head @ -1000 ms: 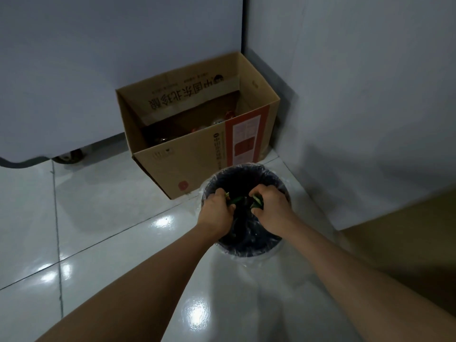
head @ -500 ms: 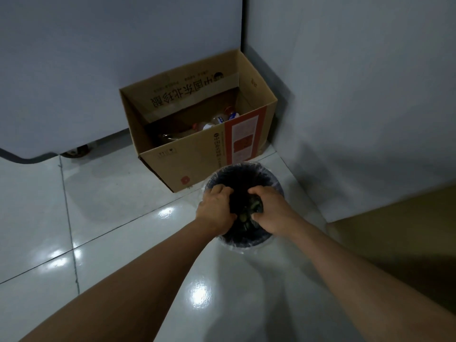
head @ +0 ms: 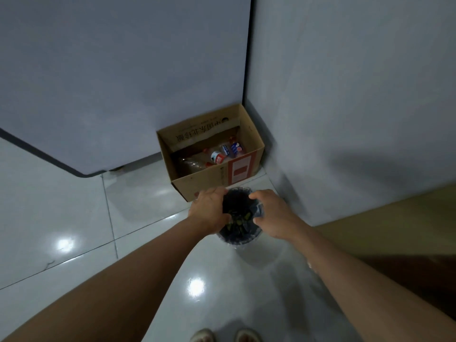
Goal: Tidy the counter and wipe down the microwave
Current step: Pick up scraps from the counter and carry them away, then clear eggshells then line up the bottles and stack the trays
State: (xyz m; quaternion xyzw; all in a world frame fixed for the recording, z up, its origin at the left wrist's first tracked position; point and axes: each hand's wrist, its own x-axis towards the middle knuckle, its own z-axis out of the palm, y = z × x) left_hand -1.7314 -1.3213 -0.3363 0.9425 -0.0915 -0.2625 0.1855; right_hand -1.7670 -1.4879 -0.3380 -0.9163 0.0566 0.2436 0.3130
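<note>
White floor (head: 74, 218): both hands, left (head: 208, 211) and right (head: 274, 213), loosely curled and empty over bin (head: 237, 236); scraps (head: 238, 218) dumped, judged. Box (head: 197, 178) at 12 o'clock. Next: return to the desk, wipe microwave

Open cardboard box (head: 209, 180) stood in wall corner on glossy tiled floor (head: 61, 218); plastic bottles (head: 219, 155) lay inside.
</note>
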